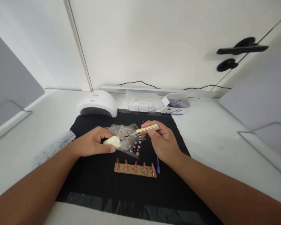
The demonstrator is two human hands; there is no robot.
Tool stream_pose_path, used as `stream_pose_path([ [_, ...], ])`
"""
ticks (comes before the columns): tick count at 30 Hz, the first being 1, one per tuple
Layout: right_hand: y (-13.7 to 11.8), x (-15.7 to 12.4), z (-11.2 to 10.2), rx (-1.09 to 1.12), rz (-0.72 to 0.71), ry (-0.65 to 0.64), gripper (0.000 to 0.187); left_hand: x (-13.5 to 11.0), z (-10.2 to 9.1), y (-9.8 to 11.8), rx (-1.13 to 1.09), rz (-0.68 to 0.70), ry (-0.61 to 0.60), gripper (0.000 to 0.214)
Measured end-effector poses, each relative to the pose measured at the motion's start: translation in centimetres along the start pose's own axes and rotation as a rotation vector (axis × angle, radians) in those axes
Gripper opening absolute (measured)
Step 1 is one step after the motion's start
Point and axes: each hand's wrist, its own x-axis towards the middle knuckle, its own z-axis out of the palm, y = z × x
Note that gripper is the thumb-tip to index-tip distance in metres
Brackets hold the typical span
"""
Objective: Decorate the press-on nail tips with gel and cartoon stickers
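Note:
My left hand (93, 142) is closed around a pale cream nail polish bottle (112, 142), tilted so its neck points right. Between the fingers of my right hand (162, 140) is the gold-capped brush (148, 129), its bristle tip out of the bottle and close to the neck. Under both lie several clear nail sticker sheets (133, 147) with small coloured prints. Nearer to me, several pinkish pointed false nails (135, 167) stand in a row on a tan strip (128, 170). A purple stick (158, 165) lies by the strip's right end, partly hidden by my right hand.
A black mat (93, 184) covers the middle of the white table (210, 134). At the back stand a white nail lamp (97, 103), a clear tray (144, 104) with white packets and an open box (175, 104) of sachets. Clear plastic packaging (56, 147) lies left.

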Motion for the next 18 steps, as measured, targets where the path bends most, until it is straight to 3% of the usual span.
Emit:
stream_pose_path([
  [18,-0.2,-0.35,0.21,0.052,0.008,-0.079,0.024,-0.19,0.12,0.26,0.068,-0.015,-0.057,0.034],
])
